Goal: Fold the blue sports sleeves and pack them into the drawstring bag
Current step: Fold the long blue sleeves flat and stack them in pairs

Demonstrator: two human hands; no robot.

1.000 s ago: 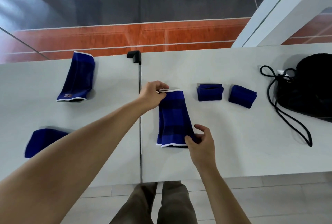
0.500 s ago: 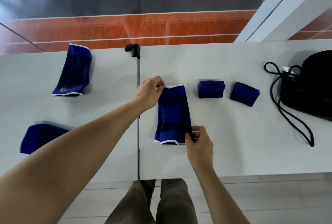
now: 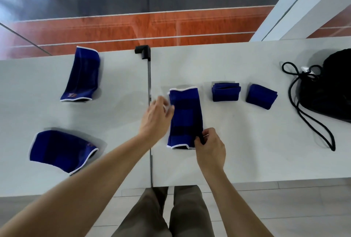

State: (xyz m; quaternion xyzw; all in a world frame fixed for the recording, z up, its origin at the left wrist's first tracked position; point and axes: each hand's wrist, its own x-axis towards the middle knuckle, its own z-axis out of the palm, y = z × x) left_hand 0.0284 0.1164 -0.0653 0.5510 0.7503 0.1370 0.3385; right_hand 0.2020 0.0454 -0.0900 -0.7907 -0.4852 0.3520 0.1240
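The blue sleeve (image 3: 185,117) lies flat mid-desk (image 3: 247,151), not yet folded, your right hand (image 3: 209,146) pinching its near right corner and your left hand (image 3: 156,118) open and empty beside its left edge; next, regrip and carry the near end across to the far end.

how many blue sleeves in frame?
5: far-left sleeve, near-left sleeve, middle sleeve pinched by the right hand, left folded sleeve, right folded sleeve. The bag may hide more.
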